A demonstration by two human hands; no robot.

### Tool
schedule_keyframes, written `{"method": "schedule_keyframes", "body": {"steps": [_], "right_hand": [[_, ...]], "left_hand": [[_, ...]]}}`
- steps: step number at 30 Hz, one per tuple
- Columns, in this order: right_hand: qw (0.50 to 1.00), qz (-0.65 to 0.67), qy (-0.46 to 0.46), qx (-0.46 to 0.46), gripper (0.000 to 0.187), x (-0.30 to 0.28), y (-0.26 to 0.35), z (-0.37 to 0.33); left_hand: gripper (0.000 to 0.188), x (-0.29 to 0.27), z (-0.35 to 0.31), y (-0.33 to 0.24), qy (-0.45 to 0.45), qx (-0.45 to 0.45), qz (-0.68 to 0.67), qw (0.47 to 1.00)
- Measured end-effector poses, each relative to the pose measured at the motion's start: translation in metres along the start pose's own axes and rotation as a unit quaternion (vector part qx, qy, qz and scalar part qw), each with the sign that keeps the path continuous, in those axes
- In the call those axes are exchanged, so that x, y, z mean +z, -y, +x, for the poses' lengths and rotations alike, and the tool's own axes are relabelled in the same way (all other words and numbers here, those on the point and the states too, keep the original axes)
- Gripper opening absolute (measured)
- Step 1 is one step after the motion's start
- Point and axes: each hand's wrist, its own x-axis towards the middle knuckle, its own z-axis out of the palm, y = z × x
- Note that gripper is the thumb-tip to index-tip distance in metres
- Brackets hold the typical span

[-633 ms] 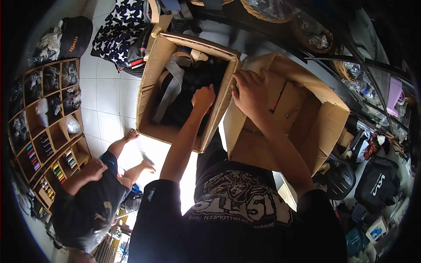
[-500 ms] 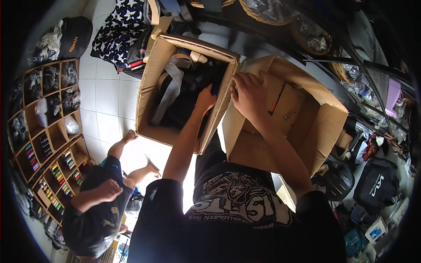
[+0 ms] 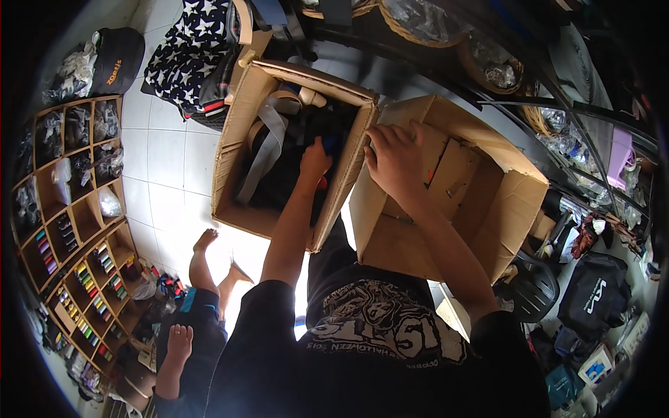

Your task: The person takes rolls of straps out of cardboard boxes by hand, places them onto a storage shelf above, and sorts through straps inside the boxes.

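In the left open cardboard box (image 3: 230,150) lie dark black material (image 3: 275,180), a long grey strap (image 3: 270,136) and a cream-coloured roll or tube (image 3: 311,96). My left hand (image 3: 316,161) is down inside this box, its fingers closed among the dark material; what they hold is hidden. A bit of blue shows beside its fingertips and a bit of red by the wrist. My right hand (image 3: 394,155) curls its fingers over the touching walls of the two boxes, gripping the near-left rim of the right cardboard box (image 3: 512,216). Loose cardboard flaps (image 3: 453,167) show inside that box.
A person (image 3: 198,341) in dark clothes is close on my left, over the white tiled floor (image 3: 164,157). Wooden cubbyholes (image 3: 77,209) with thread spools and bagged items line the left. Star-patterned cloth (image 3: 185,66) lies beyond the boxes. Wicker baskets (image 3: 425,24) stand on dark racks; a black bag (image 3: 592,292) is at right.
My left hand has shifted left and slightly nearer inside the left box. My right hand stays on the rim. The person at left has moved nearer me and lower in view.
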Motion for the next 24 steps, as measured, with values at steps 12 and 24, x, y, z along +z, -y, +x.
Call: {"method": "schedule_keyframes", "body": {"steps": [12,24], "right_hand": [[0.999,0.043,0.030,0.004,0.027,-0.007,0.002,-0.003],[0.760,0.646,0.060,0.044,0.052,-0.037,0.053,0.039]], "left_hand": [[0.043,-0.115,-0.051,-0.020,-0.085,0.053,-0.175,0.979],[0.036,-0.302,-0.198,-0.136,-0.073,0.198,-0.431,0.877]]}}
